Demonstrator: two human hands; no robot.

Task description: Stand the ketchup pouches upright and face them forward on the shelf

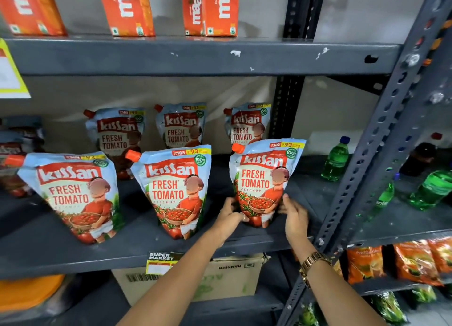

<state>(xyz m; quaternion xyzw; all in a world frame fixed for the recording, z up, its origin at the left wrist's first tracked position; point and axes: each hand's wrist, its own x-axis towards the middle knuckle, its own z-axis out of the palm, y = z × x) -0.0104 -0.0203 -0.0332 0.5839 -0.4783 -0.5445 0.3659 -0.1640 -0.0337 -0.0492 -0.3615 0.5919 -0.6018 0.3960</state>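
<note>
Several Kissan ketchup pouches stand on the grey shelf [137,249], labels facing me. The front row holds a left pouch [73,193], a middle pouch [175,191] and a right pouch [264,178]. Three more pouches stand behind them, near the back wall [117,134]. My left hand [230,215] presses the lower left side of the front right pouch. My right hand [294,215] presses its lower right side. Both hands hold this pouch upright near the shelf's front edge.
Orange juice cartons [127,7] stand on the shelf above. More pouches lie blurred at the far left [17,149]. A slotted grey upright [381,139] stands right of my hands, green bottles [336,159] beyond it. A cardboard box [232,276] sits on the shelf below.
</note>
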